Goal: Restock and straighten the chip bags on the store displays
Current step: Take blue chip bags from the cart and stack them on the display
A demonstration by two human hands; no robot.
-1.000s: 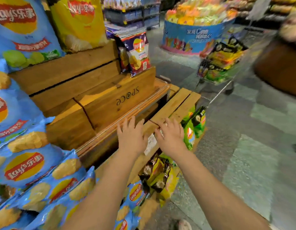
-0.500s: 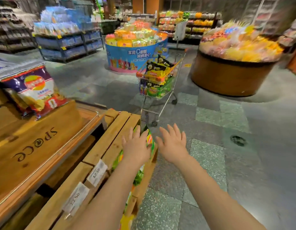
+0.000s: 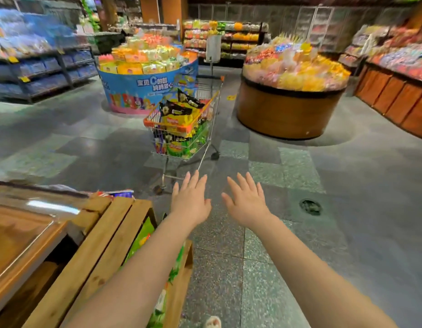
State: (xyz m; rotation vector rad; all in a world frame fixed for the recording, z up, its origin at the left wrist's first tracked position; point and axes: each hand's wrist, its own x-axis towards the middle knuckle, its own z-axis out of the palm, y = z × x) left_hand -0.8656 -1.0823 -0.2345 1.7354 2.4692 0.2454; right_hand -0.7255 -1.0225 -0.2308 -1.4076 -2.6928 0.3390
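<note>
I have turned from the slatted wooden display [image 3: 106, 247] toward the wire shopping cart [image 3: 181, 129] heaped with chip bags [image 3: 179, 114]; left hand [image 3: 190, 201] and right hand [image 3: 246, 204] reach forward, fingers spread, empty: a restocking fetch, I judge.

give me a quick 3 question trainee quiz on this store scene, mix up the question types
1. True or false: the left hand holds a chip bag.
2. Multiple choice: the cart stands
A. ahead of both hands, on the open floor
B. behind the wooden round display
C. against the wooden rack
3. Fill in: the cart is loaded with ____.

Key
1. False. Both the left hand and the right hand are empty, fingers spread.
2. A
3. chip bags
</note>
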